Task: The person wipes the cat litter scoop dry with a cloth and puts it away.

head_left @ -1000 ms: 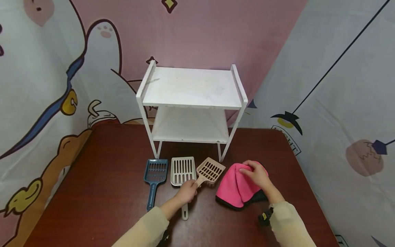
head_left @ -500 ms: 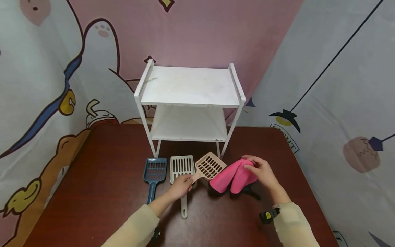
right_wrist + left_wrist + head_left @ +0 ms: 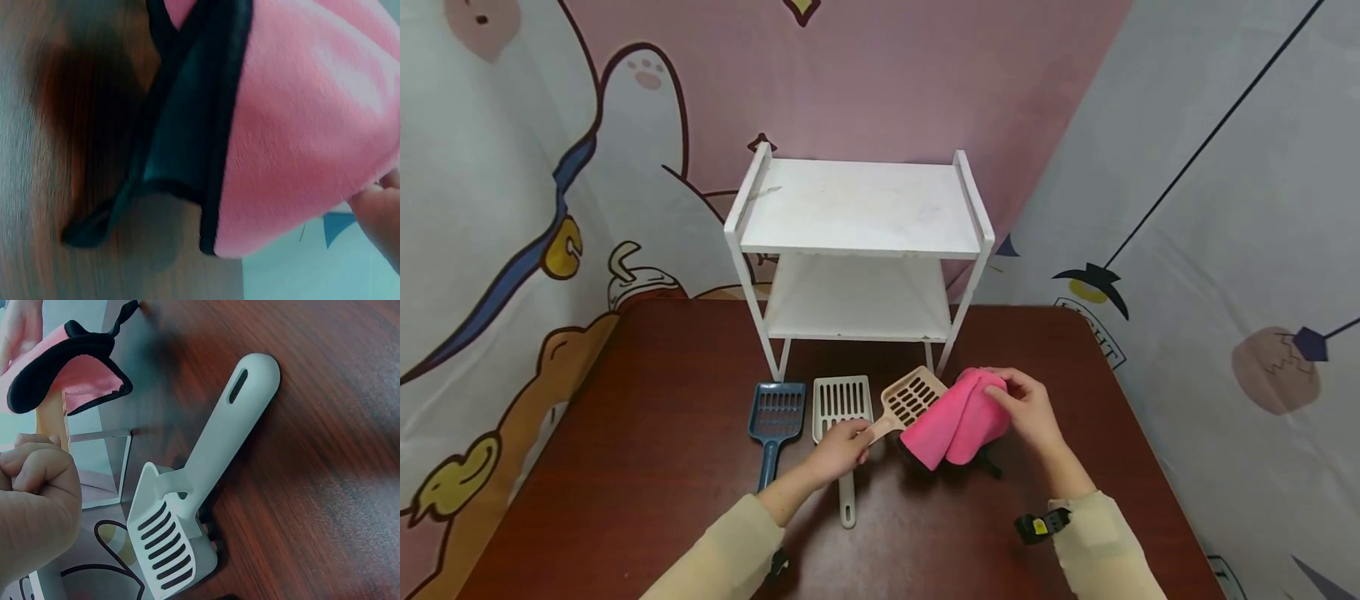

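Observation:
A beige slotted litter scoop (image 3: 910,398) is held by its handle in my left hand (image 3: 838,450), raised a little over the table. My right hand (image 3: 1028,408) grips a pink cloth (image 3: 958,417) with a black edge, which hangs bunched and covers the scoop's right side. In the left wrist view, curled fingers (image 3: 44,465) wrap the handle and the cloth (image 3: 94,381) drapes over the scoop's head. The right wrist view has the cloth (image 3: 300,125) large and close, its black loop hanging down. Under my left hand lies a pale grey-white slotted scoop (image 3: 847,500).
A dark blue slotted scoop (image 3: 777,417) lies left of the white one on the brown wooden table (image 3: 625,467). Behind them stands a white two-tier shelf (image 3: 857,208). A cartoon-printed backdrop (image 3: 647,150) rises along the back and sides.
My right hand has lifted the pink cloth off the table and brought it left onto the beige scoop. My left hand has shifted slightly left and raised the scoop.

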The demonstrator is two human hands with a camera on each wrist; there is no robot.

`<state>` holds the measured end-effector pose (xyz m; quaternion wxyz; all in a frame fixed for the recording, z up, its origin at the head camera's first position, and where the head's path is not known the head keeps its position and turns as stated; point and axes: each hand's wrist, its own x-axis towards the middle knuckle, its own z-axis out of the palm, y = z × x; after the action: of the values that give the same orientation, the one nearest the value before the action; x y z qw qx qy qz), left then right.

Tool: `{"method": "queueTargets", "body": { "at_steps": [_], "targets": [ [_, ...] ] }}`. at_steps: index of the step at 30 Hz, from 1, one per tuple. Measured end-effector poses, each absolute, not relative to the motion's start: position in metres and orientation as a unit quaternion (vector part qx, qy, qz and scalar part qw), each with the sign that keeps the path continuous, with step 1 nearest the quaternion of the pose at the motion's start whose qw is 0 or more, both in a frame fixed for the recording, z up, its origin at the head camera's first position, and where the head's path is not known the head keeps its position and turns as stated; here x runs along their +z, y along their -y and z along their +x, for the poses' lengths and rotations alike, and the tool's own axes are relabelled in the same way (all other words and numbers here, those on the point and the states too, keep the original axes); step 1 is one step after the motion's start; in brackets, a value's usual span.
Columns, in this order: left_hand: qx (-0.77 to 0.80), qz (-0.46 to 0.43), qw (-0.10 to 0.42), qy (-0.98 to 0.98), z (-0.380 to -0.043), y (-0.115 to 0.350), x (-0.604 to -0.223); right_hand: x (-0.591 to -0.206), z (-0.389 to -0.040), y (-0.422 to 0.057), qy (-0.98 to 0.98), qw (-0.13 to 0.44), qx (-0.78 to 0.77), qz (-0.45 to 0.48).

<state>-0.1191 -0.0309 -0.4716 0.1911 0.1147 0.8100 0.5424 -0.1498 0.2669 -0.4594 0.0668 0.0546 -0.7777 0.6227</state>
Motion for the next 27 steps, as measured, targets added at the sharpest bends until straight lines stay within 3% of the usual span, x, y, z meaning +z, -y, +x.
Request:
{"method": "queueTargets", "body": {
  "at_steps": [4, 12, 20, 27],
  "targets": [
    [0.543, 0.122, 0.196, -0.808, -0.12, 0.029, -0.472, -0.457, -0.151, -0.251, 0.798, 0.089, 0.596, 0.023],
    [0.525, 0.186, 0.195, -0.807, -0.118, 0.026, -0.475, -0.467, -0.147, -0.22, 0.894, 0.139, 0.422, 0.05],
    [0.518, 0.192, 0.199, -0.81, -0.117, 0.026, -0.472, -0.475, -0.144, -0.215, 0.929, 0.111, 0.349, 0.052],
    [0.522, 0.197, 0.192, -0.807, -0.117, 0.024, -0.471, -0.469, -0.14, -0.214, 0.956, 0.106, 0.274, -0.009]
  ]
}}
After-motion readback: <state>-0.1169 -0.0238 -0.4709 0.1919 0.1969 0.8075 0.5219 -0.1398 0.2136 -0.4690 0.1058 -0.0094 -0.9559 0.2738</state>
